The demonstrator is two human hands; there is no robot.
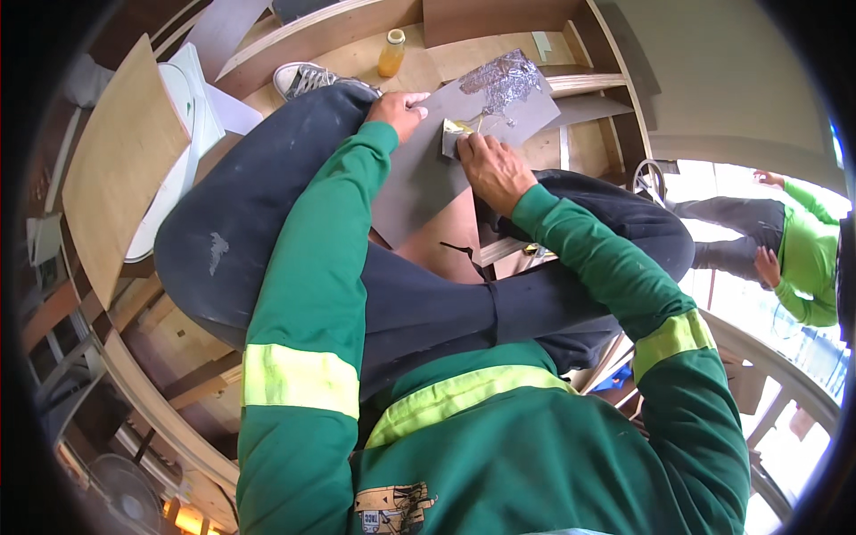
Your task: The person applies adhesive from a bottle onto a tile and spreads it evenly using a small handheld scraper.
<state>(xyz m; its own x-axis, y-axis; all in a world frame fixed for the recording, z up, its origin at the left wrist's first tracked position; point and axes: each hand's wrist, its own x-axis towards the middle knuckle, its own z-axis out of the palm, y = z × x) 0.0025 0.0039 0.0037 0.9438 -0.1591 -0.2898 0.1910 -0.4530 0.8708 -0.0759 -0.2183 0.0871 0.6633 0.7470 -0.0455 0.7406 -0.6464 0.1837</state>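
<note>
A pale wooden panel (432,66) carries an upright amber bottle (390,57) at twelve o'clock and a laced sneaker (311,79) at eleven.

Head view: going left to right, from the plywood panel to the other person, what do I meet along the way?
Plywood panel → lace-up sneaker → left hand → right hand → other person in a bright green top.

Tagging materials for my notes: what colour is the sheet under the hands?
The sheet is grey-brown, with a shiny patch; best seen in the head view.
</note>
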